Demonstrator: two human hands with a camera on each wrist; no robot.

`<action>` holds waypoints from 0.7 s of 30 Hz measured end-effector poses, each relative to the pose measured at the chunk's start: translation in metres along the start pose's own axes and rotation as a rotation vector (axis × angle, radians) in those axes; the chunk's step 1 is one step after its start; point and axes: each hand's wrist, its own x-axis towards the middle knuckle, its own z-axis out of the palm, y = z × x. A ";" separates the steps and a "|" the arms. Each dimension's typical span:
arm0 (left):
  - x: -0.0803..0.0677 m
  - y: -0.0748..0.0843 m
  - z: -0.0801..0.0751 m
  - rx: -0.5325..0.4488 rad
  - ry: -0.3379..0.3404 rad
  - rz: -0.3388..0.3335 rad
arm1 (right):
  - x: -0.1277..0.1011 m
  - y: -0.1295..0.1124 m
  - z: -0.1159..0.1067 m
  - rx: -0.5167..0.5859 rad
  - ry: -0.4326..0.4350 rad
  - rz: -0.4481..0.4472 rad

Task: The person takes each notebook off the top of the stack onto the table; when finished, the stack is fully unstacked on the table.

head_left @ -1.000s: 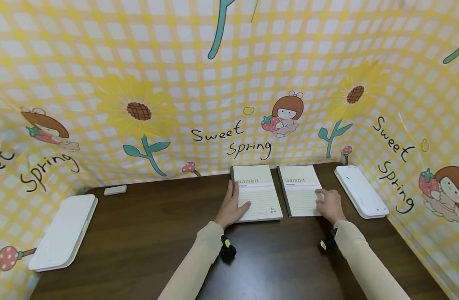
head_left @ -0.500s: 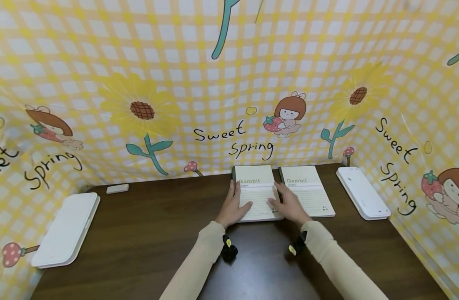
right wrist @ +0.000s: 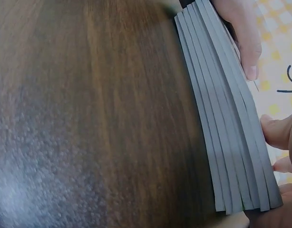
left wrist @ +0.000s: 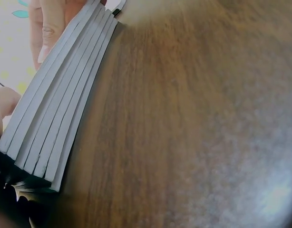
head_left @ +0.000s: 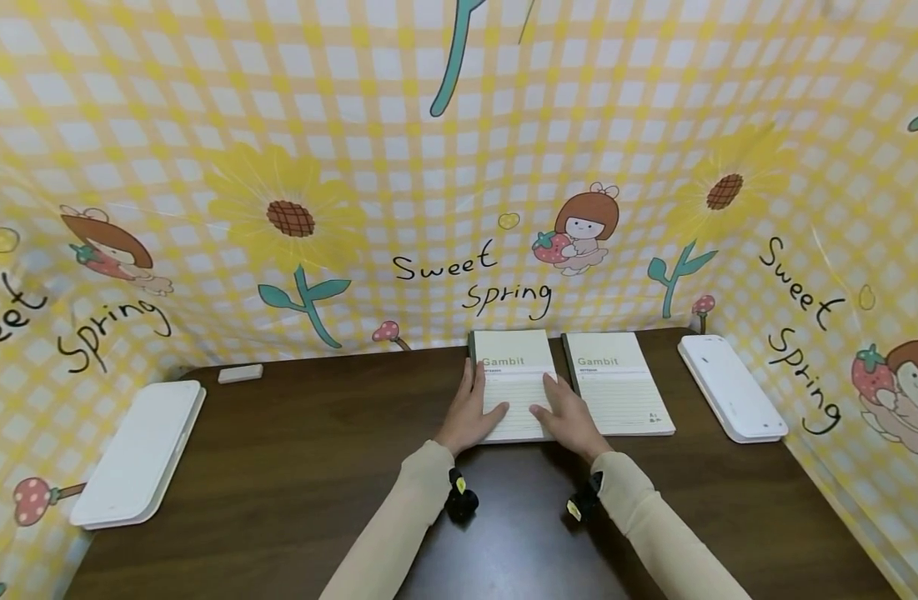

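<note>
A stack of several cream Gambit notebooks [head_left: 514,400] lies on the brown table [head_left: 338,483]. My left hand [head_left: 464,415] holds its left side, thumb over the top cover and the other fingers along the dark spines. Opposite it, my right hand [head_left: 574,418] holds the right side with its thumb on the cover. Both wrist views show the front edges of the notebook stack [left wrist: 55,102], layered a little unevenly between the hands. Just right of my right hand lies a second Gambit notebook pile [head_left: 619,387]; its thickness is hard to tell.
A white rounded case [head_left: 732,387] lies at the right edge, and a similar white case [head_left: 139,454] at the left. A small white block [head_left: 240,373] sits at the back left. Yellow checked cloth [head_left: 398,167] encloses the table's back and sides.
My right hand has moved left, from the right notebook pile to the right side of the left stack. My left hand has stayed at that stack's left side.
</note>
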 end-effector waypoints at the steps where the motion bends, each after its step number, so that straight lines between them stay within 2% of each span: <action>1: 0.000 0.000 0.000 -0.003 0.002 0.001 | 0.000 0.000 0.000 0.001 0.000 0.000; 7: 0.002 0.006 -0.002 -0.060 0.037 0.010 | 0.002 -0.002 0.002 -0.001 -0.020 -0.002; 14: 0.007 0.033 -0.019 -0.148 0.127 0.029 | -0.001 0.000 -0.002 0.012 -0.004 -0.004; 17: 0.010 0.037 -0.024 -0.157 0.120 0.021 | -0.002 0.002 -0.002 0.030 0.002 -0.004; 21: 0.014 0.035 -0.026 -0.144 0.074 -0.060 | -0.003 0.003 -0.001 0.042 -0.008 -0.006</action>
